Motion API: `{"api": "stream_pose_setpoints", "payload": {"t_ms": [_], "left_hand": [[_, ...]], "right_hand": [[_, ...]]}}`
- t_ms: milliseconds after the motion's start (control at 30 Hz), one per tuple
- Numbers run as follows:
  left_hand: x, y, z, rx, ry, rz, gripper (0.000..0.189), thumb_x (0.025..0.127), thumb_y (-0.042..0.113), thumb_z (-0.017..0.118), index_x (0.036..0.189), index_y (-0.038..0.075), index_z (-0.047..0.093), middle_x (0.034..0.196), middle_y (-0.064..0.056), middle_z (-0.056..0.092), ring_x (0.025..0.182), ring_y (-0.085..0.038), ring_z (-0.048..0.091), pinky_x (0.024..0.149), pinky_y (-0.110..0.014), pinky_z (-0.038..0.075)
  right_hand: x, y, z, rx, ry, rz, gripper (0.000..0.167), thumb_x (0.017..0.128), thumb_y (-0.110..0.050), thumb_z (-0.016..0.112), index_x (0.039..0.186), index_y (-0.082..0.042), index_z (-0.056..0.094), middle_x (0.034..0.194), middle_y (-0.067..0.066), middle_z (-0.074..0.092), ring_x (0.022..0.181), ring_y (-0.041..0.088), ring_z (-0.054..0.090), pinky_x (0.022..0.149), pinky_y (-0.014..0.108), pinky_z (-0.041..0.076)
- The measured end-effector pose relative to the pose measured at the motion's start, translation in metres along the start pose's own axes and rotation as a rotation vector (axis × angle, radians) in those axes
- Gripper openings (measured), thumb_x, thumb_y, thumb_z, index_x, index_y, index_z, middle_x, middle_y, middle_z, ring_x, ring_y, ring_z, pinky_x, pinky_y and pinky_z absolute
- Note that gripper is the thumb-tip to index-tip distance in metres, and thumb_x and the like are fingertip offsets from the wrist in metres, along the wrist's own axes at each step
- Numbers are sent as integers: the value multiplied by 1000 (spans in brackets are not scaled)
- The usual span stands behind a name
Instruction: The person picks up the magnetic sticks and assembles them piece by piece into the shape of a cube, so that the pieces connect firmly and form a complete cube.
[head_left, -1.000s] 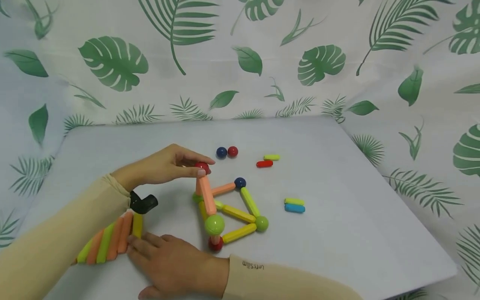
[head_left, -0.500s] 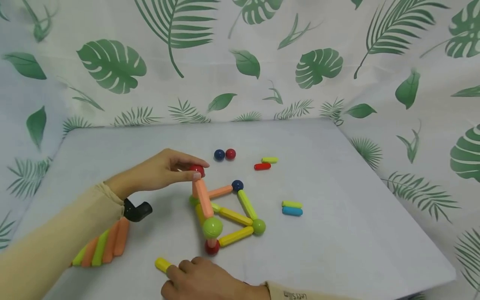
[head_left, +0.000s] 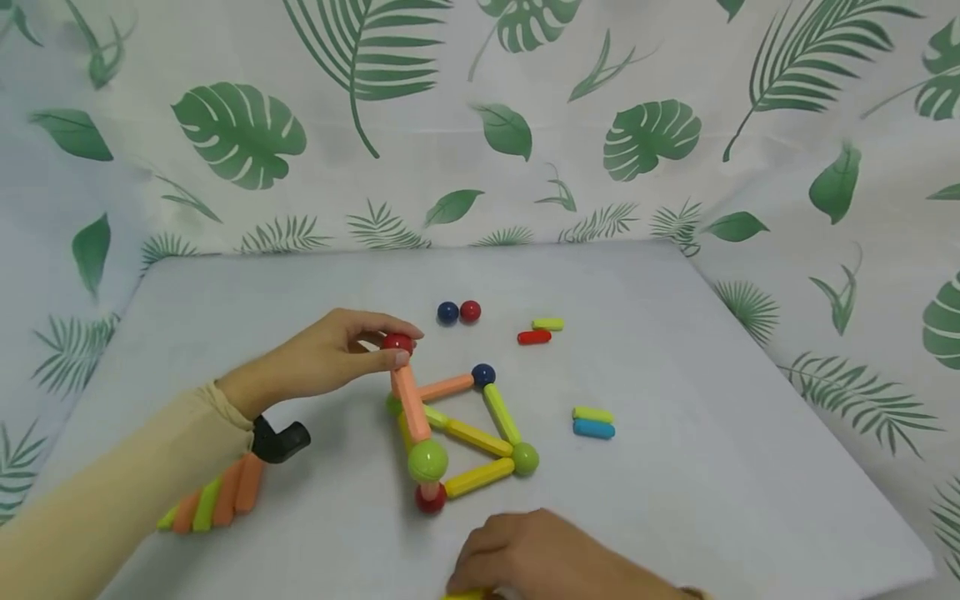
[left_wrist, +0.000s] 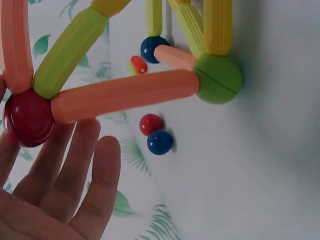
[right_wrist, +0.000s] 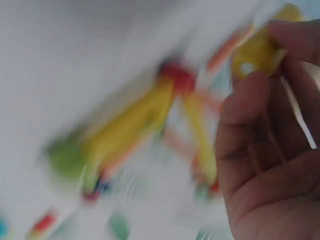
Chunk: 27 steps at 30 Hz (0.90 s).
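Note:
My left hand (head_left: 322, 354) pinches a red ball (head_left: 397, 342) between thumb and fingers, at the top corner of a frame of magnetic sticks and balls. An orange stick (head_left: 412, 404) slopes from that ball to a green ball (head_left: 428, 461), which stands above a lower red ball (head_left: 431, 497). In the left wrist view, orange and yellow-green sticks meet at the red ball (left_wrist: 30, 117). Near the front edge, my right hand (head_left: 536, 554) holds a yellow stick (right_wrist: 255, 52), mostly hidden in the head view. The right wrist view is blurred.
Several orange and yellow-green sticks (head_left: 225, 496) lie at the left, partly under the left sleeve. Loose blue (head_left: 447, 313) and red (head_left: 470, 312) balls sit behind the frame. Short red (head_left: 534, 337), blue (head_left: 594, 428) and yellow-green sticks (head_left: 547, 323) lie to the right.
My right hand has taken the yellow stick from the row at the left and carried it right, to the front of the frame. The left hand stays on the red ball.

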<state>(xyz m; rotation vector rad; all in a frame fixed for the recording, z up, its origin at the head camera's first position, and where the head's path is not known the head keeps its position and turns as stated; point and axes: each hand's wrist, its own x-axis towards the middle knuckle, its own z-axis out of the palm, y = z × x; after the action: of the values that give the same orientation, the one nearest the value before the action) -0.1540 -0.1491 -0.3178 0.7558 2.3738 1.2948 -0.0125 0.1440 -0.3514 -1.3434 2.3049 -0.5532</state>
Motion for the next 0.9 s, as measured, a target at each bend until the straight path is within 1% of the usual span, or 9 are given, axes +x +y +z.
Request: {"api": "stream_pose_setpoints", "payload": {"t_ms": [67,133,200,267,333,467,600,833,900], "left_hand": [[1,2,1,22,22,-2,37,99,33,68,134,23,66,118,1,68,102,-21,65,88,-42,52],[1,2,3,38,49,-8,37,98,35,69,133,24,67,116,2,68,98,-21,64,85,-41,52],[0,2,5,49,73,-8,36,97,36,70,131,24,68,113,2,68,97,-20,63,85,-41,52],[-1,1,8,63,96,-1,36,97,37,70,130,23,68,112,4,68,99,-18,61,87,-41,51],[-2,1,11,77,114,13,36,97,37,70,130,23,68,113,6,68,102,-16,59,90,-41,50],[-4,1,15,97,140,40,36,98,37,68,131,23,67,119,7,68,106,-14,58,92,-41,49],[-4,1,17,114,152,50,36,98,38,68,132,24,67,121,8,66,107,-14,57,92,-41,49],[-4,4,19,142,160,58,35,98,39,68,131,26,66,121,12,64,107,-12,57,90,-40,50],[-3,5,20,160,169,76,36,98,39,68,131,26,66,122,11,64,108,-13,57,90,-41,49]], "right_hand": [[-17,9,-20,57,130,77,25,95,-21,73,119,-30,73,112,-23,64,99,-4,58,82,19,52],[-26,18,-38,66,265,142,33,91,-11,76,117,-31,74,112,-21,65,97,1,60,76,24,55],[-29,26,-49,60,378,149,35,88,-7,77,114,-29,75,111,-18,66,93,4,61,69,25,56],[-29,32,-56,79,438,137,37,87,-4,77,114,-28,74,111,-17,66,91,5,60,64,25,55],[-27,35,-59,95,463,122,38,87,-3,77,115,-29,74,110,-17,66,90,6,60,63,26,55],[-21,37,-61,99,475,88,38,87,-3,76,117,-27,74,112,-16,66,90,6,60,63,25,55],[-16,37,-62,76,476,39,36,88,-4,77,116,-26,74,113,-15,66,89,5,60,61,22,53],[-14,38,-65,55,492,-8,33,88,-4,77,114,-24,75,112,-14,67,90,6,60,61,21,52],[-14,38,-67,53,497,-18,33,88,-4,77,114,-24,74,112,-14,67,91,6,60,61,20,52]]}}
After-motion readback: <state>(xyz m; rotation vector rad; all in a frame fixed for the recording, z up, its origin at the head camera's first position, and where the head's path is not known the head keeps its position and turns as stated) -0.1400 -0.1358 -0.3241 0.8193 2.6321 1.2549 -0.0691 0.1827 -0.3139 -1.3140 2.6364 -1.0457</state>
